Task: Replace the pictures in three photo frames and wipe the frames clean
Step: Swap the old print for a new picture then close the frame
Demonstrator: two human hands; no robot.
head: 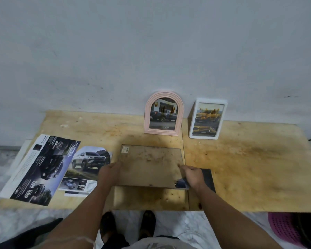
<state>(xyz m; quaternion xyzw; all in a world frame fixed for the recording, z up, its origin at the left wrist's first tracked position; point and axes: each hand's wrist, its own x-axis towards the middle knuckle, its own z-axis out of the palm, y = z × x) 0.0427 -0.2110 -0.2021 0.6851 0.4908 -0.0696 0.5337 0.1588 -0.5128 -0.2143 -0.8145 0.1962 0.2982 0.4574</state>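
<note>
Third frame (151, 165) lies flat, centre of view, on the plywood table (250, 168); what faces up is see-through or a stained backing, cannot tell which. A small label sits at its upper-left corner. A dark picture (182, 183) peeks out at its lower-right corner, so my reading is the swap on this one is mid-way.

Left hand (109, 174) grips the frame's left edge, fingers curled over it, likely to steady it. Right hand (193, 175) at the right edge, fingers bunched in a narrow pinch near the edge; whether it pinches the frame, a tab or the picture cannot be told. A dark flat piece (207, 178) lies just under and right of that hand, possibly the backing board.

Upper centre: pink arched frame (163, 113) and, to its right, white frame (207, 119) stand leaning against the wall (151, 42), each showing a truck picture, parked clear of the working space and probably done.

Left of view: a car cut-out (87, 165) and a dark brochure (41, 169) lie flat, spare prints kept within reach

No wiping cloth visible
</note>
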